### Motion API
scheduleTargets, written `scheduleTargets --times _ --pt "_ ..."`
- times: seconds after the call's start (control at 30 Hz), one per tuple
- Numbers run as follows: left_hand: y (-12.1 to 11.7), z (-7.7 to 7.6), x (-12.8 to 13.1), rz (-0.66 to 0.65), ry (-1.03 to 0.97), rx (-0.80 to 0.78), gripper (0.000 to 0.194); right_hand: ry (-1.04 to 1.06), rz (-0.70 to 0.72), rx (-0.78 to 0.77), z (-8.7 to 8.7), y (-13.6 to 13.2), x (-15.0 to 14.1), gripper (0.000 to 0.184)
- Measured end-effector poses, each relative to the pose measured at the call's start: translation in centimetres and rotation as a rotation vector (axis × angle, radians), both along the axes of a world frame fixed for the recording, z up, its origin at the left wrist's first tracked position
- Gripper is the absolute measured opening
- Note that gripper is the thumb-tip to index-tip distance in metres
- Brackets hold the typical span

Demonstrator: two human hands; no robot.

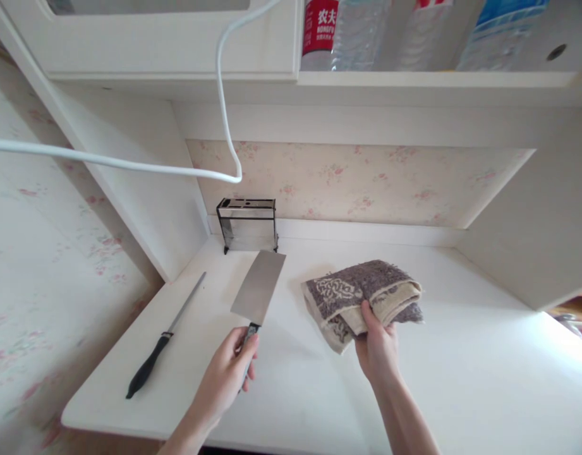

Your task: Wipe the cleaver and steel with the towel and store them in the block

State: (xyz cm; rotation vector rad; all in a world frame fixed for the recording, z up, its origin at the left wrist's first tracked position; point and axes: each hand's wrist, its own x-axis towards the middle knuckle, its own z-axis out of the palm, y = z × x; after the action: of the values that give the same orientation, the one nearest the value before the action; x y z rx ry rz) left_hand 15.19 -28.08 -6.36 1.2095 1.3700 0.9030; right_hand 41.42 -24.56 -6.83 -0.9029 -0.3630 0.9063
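My left hand (231, 361) is wrapped round the dark handle of a cleaver (260, 287), whose broad steel blade points away from me toward the back of the desk. In my right hand (380, 344) is a folded grey-brown and cream towel (366, 291), pinched at its near edge with the thumb on top. The towel and the blade are apart. To the left of the cleaver lies a honing steel (162, 347) with a black handle, its thin rod pointing away. Behind the blade stands a knife rack (248, 205) with a black frame and slots in its top.
The white desk (300, 392) has a rounded front left corner. A white cable (129, 165) hangs across the upper left. Plastic bottles (361, 31) stand on the shelf (414, 79) above. A side panel (532, 215) bounds the right, and flowered wallpaper (25, 265) the left.
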Motion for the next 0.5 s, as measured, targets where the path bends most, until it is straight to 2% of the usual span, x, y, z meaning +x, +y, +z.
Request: scheduleTargets --times 0.1,0.17,0.23,0.3,0.33,0.4,0.5 --pt "-0.9 0.0 2.6 -0.036 -0.053 0.016 0.039 -0.098 0.041 0.02 -0.3 0.0 -1.2 0.052" --pt "-1.4 -0.3 4.2 -0.082 -0.08 0.022 0.04 -0.192 0.224 -0.02 -0.7 -0.8 -2.3 0.048" --pt "-1.7 -0.7 5.5 -0.128 -0.083 0.028 0.044 -0.219 0.472 0.015 -0.9 -1.8 -3.4 0.057" --pt "-1.7 -1.1 6.2 -0.132 -0.075 0.049 0.048 -0.094 0.678 0.121 -0.5 -2.3 -4.4 0.066" --pt "-1.6 -1.2 6.3 -0.122 -0.066 0.065 0.049 0.009 0.735 0.166 -0.1 -2.3 -4.8 0.066" --pt "-1.4 -1.3 6.1 -0.122 -0.026 0.12 0.045 0.173 0.75 0.174 0.4 -2.0 -5.3 0.057" --pt "-1.1 -1.1 5.4 -0.192 0.087 0.253 0.035 0.226 0.635 0.077 0.4 -1.4 -5.8 0.031"
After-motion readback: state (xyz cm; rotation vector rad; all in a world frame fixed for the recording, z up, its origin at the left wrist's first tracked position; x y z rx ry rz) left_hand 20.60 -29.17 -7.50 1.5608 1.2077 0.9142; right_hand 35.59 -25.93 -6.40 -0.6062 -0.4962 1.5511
